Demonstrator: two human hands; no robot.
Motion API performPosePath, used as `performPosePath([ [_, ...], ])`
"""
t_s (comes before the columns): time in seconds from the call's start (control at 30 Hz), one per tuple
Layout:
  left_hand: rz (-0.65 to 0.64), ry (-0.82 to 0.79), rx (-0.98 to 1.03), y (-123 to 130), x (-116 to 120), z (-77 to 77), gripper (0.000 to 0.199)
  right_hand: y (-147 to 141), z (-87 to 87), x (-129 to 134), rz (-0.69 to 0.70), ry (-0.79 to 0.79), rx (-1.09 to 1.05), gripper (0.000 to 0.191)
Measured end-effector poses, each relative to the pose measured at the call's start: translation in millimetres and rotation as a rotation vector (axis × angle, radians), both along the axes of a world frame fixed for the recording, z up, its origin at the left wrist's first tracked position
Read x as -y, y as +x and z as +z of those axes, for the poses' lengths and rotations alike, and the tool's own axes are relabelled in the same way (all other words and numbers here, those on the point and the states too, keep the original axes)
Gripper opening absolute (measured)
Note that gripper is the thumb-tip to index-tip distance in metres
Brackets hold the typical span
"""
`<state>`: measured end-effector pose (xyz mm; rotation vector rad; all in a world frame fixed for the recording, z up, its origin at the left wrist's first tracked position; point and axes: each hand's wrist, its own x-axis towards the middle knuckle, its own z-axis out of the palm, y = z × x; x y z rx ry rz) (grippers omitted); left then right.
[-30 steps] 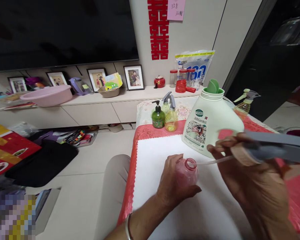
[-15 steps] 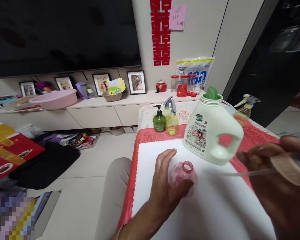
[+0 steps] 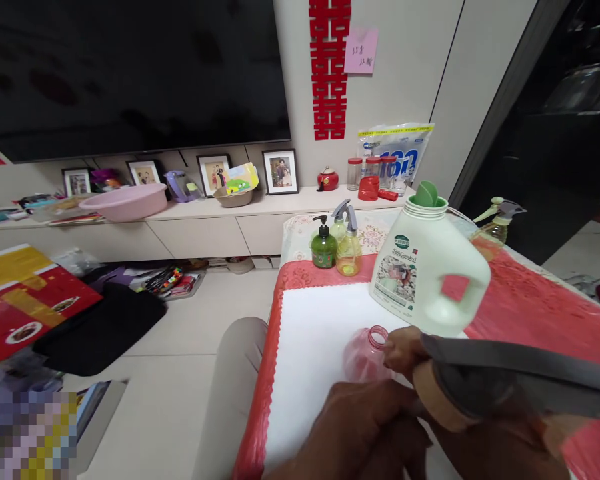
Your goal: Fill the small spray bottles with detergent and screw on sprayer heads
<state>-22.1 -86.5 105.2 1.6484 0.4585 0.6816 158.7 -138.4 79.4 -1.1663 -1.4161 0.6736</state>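
Note:
A pink see-through bottle [image 3: 363,357] stands uncapped on the white mat, its round mouth uncovered. My right hand [image 3: 485,427] grips a spray head [image 3: 510,363] with a grey trigger and a peach collar, just right of the bottle. A fingertip of that hand is close to the bottle's neck; whether it touches cannot be told. In front of the bottle is my left hand [image 3: 365,427], fingers curled in under the spray head's collar and hiding the bottle's lower part. What those fingers hold is hidden. The spray head's thin tube is out of sight.
A pale green detergent jug [image 3: 430,273] with a green cup in its mouth stands behind the hands. Behind the mat are a green pump bottle [image 3: 324,250] and a yellow spray bottle [image 3: 349,257]. Another spray bottle [image 3: 493,233] is at right. The mat [image 3: 310,333] lies on a red cloth.
My left hand has let go of the pink bottle and moved right and nearer to me. My right hand has brought the spray head left, close to the bottle; its tube no longer shows.

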Motion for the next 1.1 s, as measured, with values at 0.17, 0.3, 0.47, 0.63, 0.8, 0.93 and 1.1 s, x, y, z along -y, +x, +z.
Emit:
performPosePath([
  [0.17, 0.270, -0.122, 0.022, -26.2, -24.1, 15.7, 0.036, 7.9, 15.7, -21.9, -0.037, -0.008, 0.087, 0.036],
  [0.3, 0.560, 0.088, -0.152, -41.9, -66.6, -0.9, 0.036, 28.6, 29.0, -28.7, -0.363, 0.116, 0.021, 0.038],
  [0.47, 0.563, 0.321, -0.559, -40.9, -110.9, -52.3, 0.035, 55.1, 35.6, -40.0, -0.702, 0.283, -0.213, 0.053],
  [0.63, 0.492, 0.375, -0.776, -24.6, -126.3, -75.5, 0.030, 88.7, 15.1, -57.8, -0.783, 0.402, -0.173, 0.048],
  [0.8, 0.524, 0.484, -0.956, -12.6, -131.3, -77.1, 0.029, 109.3, -10.0, -67.1, -0.760, 0.191, -0.017, 0.059],
  [0.93, 0.545, 0.561, -1.011, -10.7, -128.7, -68.6, 0.026, 113.4, -18.4, -72.4, -0.632, -0.013, -0.043, 0.067],
  [1.1, 0.562, 0.551, -0.561, -5.1, -106.3, -44.3, 0.032, 119.3, -26.6, -77.1, -0.609, -0.139, -0.100, 0.068],
])
